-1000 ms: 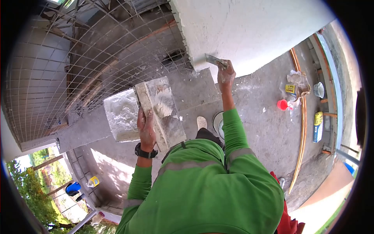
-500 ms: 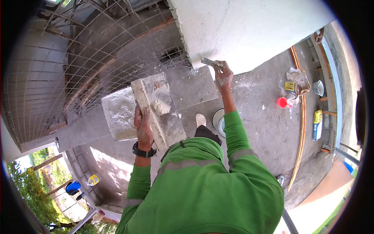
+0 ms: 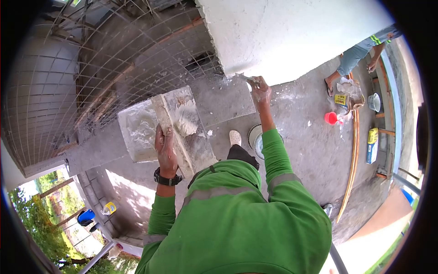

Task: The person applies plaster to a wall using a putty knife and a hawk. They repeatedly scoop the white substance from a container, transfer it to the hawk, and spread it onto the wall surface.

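Note:
My left hand, with a dark watch at the wrist, is closed on the raised wooden bar across a plaster board. White plaster lies on both sides of that bar, in a heap on the right and a rough spread on the left. Ahead and to the right, the fingers of my right hand wrap around a putty knife. Its blade is right at the lower corner of the white plastered wall.
Wire mesh spans the left side. A bucket stands beside my shoe. On the right are a red container, a yellow-and-white bag and long wood strips. Another person's leg shows at upper right.
Another person has come into view at the upper right. The putty knife has shifted slightly and its blade shows at a flatter angle near the wall corner. My left hand still holds the board.

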Motion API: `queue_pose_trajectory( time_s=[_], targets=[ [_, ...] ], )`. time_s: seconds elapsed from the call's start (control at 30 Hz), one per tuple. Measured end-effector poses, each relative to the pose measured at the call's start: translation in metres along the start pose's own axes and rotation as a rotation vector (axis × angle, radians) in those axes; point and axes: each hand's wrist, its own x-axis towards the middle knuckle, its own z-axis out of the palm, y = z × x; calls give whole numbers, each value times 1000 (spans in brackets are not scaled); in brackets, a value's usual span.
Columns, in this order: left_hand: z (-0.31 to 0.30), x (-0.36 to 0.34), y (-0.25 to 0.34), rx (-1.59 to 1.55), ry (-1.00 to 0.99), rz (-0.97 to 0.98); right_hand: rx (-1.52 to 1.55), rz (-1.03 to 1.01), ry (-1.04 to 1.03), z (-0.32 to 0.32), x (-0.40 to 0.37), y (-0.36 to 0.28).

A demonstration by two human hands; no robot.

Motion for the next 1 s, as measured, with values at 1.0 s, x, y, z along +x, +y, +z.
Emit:
queue_pose_trajectory(
  time_s=[1.0],
  targets=[
    [-11,7,13,-108,-133,91,-197,58,-571,7,-115,-264]
  ],
)
